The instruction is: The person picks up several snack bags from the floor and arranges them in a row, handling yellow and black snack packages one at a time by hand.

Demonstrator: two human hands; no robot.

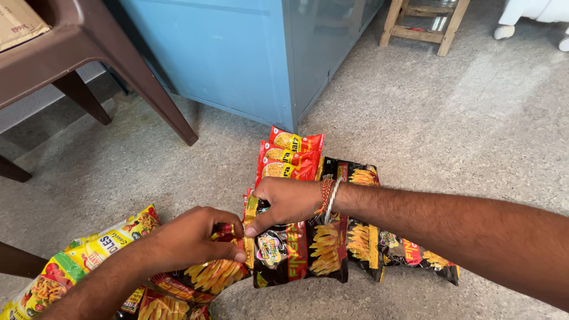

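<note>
On the speckled floor lies a strip of dark snack packets printed with yellow sticks. My right hand, with thread and metal bands on the wrist, presses down on the top of one dark packet. My left hand pinches the edge of a neighbouring dark packet beside it, fingertips nearly touching the right thumb. Red snack packets lie stacked just beyond my right hand. Yellow-and-green packets lie under my left forearm.
A brown plastic chair stands at the upper left with a cardboard box on it. A blue metal cabinet stands behind the packets. A wooden stool and a white object are at the top right.
</note>
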